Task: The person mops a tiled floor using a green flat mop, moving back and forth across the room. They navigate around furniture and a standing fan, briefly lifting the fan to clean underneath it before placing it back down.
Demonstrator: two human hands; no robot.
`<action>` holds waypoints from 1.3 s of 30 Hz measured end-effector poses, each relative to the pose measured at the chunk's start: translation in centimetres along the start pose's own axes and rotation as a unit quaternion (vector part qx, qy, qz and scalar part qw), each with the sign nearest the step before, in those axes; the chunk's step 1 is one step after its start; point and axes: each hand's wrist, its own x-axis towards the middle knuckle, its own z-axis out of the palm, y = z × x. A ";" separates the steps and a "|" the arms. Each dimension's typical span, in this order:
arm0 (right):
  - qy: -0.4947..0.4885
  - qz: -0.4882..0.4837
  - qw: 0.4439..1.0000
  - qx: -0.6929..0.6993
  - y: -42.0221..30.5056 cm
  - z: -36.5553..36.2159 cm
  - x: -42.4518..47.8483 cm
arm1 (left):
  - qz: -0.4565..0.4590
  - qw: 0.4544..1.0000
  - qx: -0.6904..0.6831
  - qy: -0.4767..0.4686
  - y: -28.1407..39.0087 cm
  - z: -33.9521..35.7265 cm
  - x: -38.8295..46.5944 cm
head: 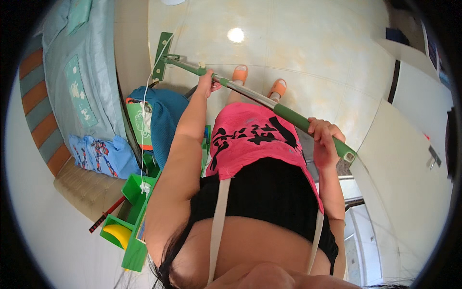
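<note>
A long-handled floor tool, apparently a mop or squeegee, (pixel 252 96) with a green and silver pole slants across the front of my body. My left hand (pixel 208 83) grips the pole just above its lower green joint. Around the thick green grip near the pole's top end, my right hand (pixel 325 135) is closed. The flat green head (pixel 162 56) is at the far left end of the pole, beside the bed's base. A white cord (pixel 147 86) passes over the head. I wear a pink apron (pixel 252 135) with black writing.
A bed (pixel 90 72) with blue-grey bedding stands at the left. Nearer are a blue cloth (pixel 169 112) over something, and a green shelf (pixel 135 213) holding a yellow banana-shaped thing (pixel 119 233). White cabinet or door panels (pixel 397 151) stand at the right. My feet are in orange slippers (pixel 278 87).
</note>
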 end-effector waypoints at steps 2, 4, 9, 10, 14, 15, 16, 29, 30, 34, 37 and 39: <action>-0.022 0.002 1.000 -0.010 -1.7 -1.5 0.0 | -0.047 0.998 0.038 -0.031 -1.4 0.8 1.0; -0.010 -0.004 1.000 -0.019 -3.6 -4.0 -0.5 | -0.050 0.994 0.019 -0.097 -1.7 4.6 -1.6; 0.034 -0.046 0.995 -0.084 -11.2 -11.9 -4.0 | -0.039 0.969 0.111 -0.217 -3.5 15.9 -8.0; 0.036 -0.049 0.993 -0.102 -13.2 -13.4 -5.0 | -0.042 0.961 0.124 -0.244 -4.0 18.5 -9.2; 0.053 -0.115 0.972 -0.196 -21.9 -18.0 -10.6 | -0.079 0.903 0.186 -0.378 -5.7 29.2 -16.2; 0.053 -0.122 0.965 -0.224 -24.1 -18.9 -11.9 | -0.080 0.877 0.213 -0.423 -6.0 31.3 -17.9; 0.001 -0.124 0.958 -0.260 -26.3 -20.1 -13.3 | -0.080 0.838 0.214 -0.495 -6.6 33.6 -19.0; 0.110 -0.404 0.905 -0.073 -30.9 -24.3 -3.9 | 0.140 0.734 0.488 -0.450 -6.0 29.0 -21.6; 0.143 -0.439 0.883 -0.079 -30.7 -22.3 -2.6 | 0.258 0.759 0.477 -0.360 -7.3 24.8 -17.2; 0.198 -0.406 0.892 -0.032 -30.8 -17.8 3.4 | 0.156 0.900 0.391 -0.110 -7.2 8.1 -10.3; 0.207 -0.393 0.894 -0.054 -30.6 -16.0 5.8 | 0.121 0.941 0.313 -0.043 -7.4 2.9 -12.5; 0.182 -0.403 0.895 -0.061 -30.7 -14.7 7.5 | 0.154 0.954 0.254 -0.040 -6.5 2.0 -14.8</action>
